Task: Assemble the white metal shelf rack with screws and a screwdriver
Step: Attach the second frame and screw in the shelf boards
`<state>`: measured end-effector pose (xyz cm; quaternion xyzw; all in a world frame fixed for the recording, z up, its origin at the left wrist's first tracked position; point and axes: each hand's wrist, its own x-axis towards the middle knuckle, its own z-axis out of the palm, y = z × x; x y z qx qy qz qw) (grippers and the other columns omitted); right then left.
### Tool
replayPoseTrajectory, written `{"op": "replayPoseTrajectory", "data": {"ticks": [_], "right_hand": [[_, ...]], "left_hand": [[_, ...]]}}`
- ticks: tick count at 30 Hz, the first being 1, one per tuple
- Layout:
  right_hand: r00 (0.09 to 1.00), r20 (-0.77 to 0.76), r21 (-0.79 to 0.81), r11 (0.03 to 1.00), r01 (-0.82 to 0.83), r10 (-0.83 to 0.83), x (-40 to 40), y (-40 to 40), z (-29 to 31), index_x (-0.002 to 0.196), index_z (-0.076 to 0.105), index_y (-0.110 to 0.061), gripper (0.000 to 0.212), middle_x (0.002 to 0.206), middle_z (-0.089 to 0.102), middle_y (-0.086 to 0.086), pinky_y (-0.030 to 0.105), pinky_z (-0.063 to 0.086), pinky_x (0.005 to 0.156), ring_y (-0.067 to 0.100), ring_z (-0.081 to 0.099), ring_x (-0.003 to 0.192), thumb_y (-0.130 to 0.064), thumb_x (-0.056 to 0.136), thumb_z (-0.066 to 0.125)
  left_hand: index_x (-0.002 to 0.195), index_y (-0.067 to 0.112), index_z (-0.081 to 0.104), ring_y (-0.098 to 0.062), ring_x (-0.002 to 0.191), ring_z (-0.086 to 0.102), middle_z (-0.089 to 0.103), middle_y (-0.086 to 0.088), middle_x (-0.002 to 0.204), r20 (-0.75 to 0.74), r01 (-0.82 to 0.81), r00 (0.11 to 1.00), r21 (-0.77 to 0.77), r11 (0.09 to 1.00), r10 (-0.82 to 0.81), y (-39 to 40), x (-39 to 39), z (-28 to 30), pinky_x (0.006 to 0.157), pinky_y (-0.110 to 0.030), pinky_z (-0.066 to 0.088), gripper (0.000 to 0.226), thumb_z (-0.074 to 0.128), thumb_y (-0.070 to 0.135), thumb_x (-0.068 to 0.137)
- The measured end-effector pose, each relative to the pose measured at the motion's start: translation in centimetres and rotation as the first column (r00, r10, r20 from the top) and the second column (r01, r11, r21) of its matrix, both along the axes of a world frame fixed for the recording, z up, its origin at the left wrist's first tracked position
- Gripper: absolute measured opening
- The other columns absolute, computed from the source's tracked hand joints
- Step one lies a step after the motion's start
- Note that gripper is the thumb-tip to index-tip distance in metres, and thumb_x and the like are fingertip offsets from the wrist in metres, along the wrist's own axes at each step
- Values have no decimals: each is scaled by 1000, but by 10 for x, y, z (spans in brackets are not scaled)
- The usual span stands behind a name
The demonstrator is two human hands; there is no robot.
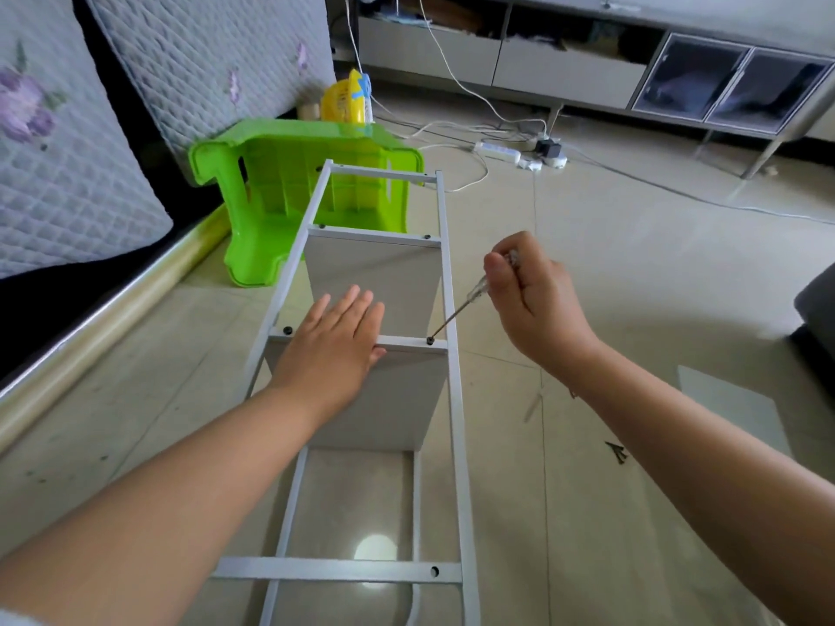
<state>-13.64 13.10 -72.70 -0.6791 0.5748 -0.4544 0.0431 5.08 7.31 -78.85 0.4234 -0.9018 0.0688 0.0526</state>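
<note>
The white metal shelf rack (456, 399) lies on its side on the floor, with two white shelf panels standing between its rails. My left hand (336, 343) rests flat, fingers straight, on the top edge of the nearer panel (388, 399). My right hand (531, 302) grips a clear-handled screwdriver (470, 296). Its tip sits in a black screw (429, 341) at the right end of that panel's crossbar. Another black screw (287, 330) shows at the left end. A few loose dark screws (616, 451) lie on the floor to the right.
A green plastic stool (289, 196) lies tipped over beyond the rack, with a yellow basket (345, 99) behind it. A bed with a quilted mattress (68, 173) runs along the left. Cables and a power strip (497, 151) lie before a grey cabinet (587, 70).
</note>
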Motion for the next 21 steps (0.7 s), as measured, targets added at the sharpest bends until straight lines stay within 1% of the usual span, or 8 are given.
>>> {"op": "replayPoseTrajectory", "data": {"ticks": [2,4,6,9,11,13,16,21], "right_hand": [[1000,1,7,1000,-3,3,0,-1,-1,85,46,-4,39,52,38,-12,11,29,48,-1,42,49,-40,86,30],[1000,-8,28,1000,-12,13,1,-1,0,84,42,-10,27,52,38,-14,10,30,49,-3,44,50,-35,90,36],[1000,-7,67,997,-30,30,1,-1,5,84,43,-10,18,52,39,-14,10,32,50,-4,45,50,-26,90,38],[996,-61,115,991,-63,70,3,-2,16,85,50,-1,23,48,37,-17,7,33,48,-5,46,47,-21,88,40],[988,-114,172,981,-86,107,3,-4,25,81,49,-2,18,38,38,-13,6,34,48,-6,46,45,-18,90,48],[972,-178,253,962,-103,151,3,-5,37,80,49,-5,14,37,43,-12,6,34,49,-7,47,46,-12,92,53],[928,-277,396,909,-128,251,2,-7,55,86,53,-7,9,50,41,-18,6,36,52,-9,48,48,-14,92,52],[841,-402,524,844,-113,362,4,-13,68,90,53,-14,3,63,47,-18,4,35,56,-3,48,53,-16,91,53]], "left_hand": [[148,7,3,-20,144,-4,-2,-8,157,56,-36,998,64,997,33,2,0,4,114,-33,-6,56,22,32,101],[148,9,-2,-18,144,-9,-7,-6,157,61,-49,997,77,996,44,4,-1,5,113,-31,-10,56,18,33,101],[148,10,-3,-17,144,-10,-8,-5,156,72,-50,996,97,994,44,5,0,6,113,-30,-10,56,16,33,102],[149,11,2,-15,144,-6,-3,-3,157,23,-44,999,140,989,41,3,1,5,114,-28,-8,59,3,41,99],[149,12,9,-14,144,-1,4,-2,157,-44,-10,999,154,988,17,4,2,5,114,-27,-4,84,-16,50,78],[149,14,12,-13,144,1,7,0,156,-55,-10,998,167,986,19,4,3,3,114,-26,-3,98,-24,48,65],[149,16,11,-11,144,-1,5,2,157,-71,-19,997,189,982,32,3,2,3,114,-25,-4,96,-24,49,66],[149,16,9,-11,144,-3,2,2,157,-67,-62,995,225,972,79,1,-3,8,113,-25,-5,52,8,36,101]]}}
